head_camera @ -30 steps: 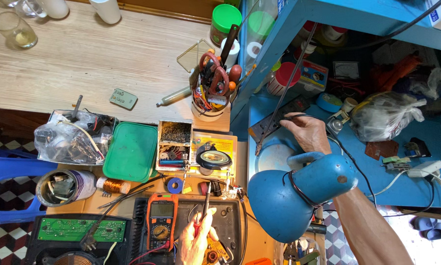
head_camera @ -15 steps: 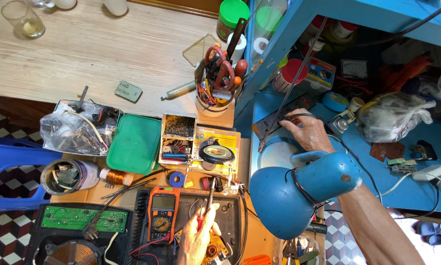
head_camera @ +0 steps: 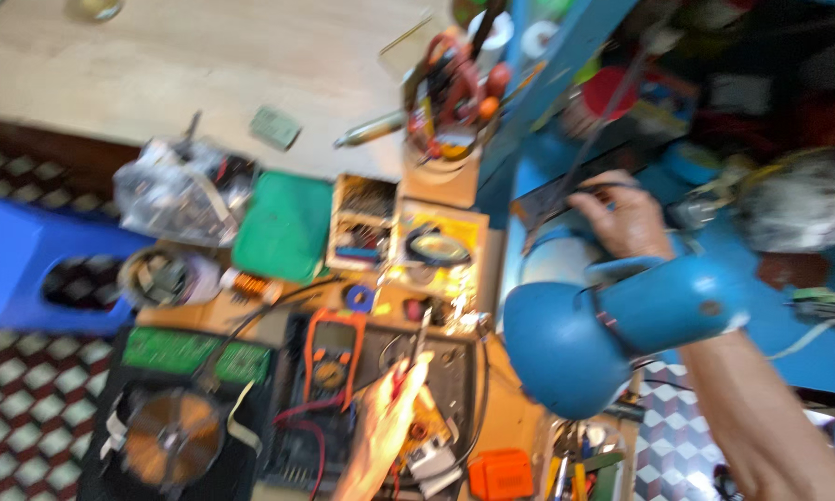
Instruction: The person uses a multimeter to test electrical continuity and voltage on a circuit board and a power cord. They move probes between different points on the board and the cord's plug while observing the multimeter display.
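Cluttered workbench (head_camera: 111, 74) is seen blurred, the view having shifted; a slim probe (head_camera: 419, 339) is kept pinched in the left hand (head_camera: 380, 436) beside the orange multimeter (head_camera: 332, 348); the right hand (head_camera: 626, 218) rests half-curled behind the blue lamp (head_camera: 612, 325), its grip unclear.

Two bare, sleeveless forearms, no gloves

An electronics repair workshop: multimeter (head_camera: 332, 353), circuit board (head_camera: 194, 353), tool cup (head_camera: 447, 102) (all crowded together).
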